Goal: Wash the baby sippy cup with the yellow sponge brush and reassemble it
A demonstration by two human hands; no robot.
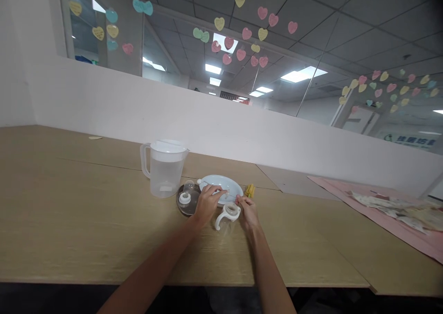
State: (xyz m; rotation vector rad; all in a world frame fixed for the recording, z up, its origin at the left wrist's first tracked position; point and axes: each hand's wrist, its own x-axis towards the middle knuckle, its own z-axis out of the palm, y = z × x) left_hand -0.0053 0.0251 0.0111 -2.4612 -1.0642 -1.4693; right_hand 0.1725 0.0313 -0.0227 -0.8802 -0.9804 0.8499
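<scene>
Over the near rim of a white plate (224, 180), my left hand (207, 204) is closed in a pinch on something small that I cannot make out. Facing it, my right hand (248, 210) pinches one end of a thin pale stick-like thing (234, 195), which reaches toward the left fingertips. Just below and between the hands stands a clear baby bottle (228, 216) with a white collar and handle, its top uncovered. Left of my left hand, a dark round dish (187, 208) holds a white bottle-top part (184, 198) and a clear dome-shaped cover (188, 185).
A translucent jug (166, 173) of clear liquid stands behind the dish. Something small and yellow (249, 190) lies right of the plate. Pink sheeting (377, 205) with crumpled material covers the table's right end. A white wall (221, 129) with glass above borders the back.
</scene>
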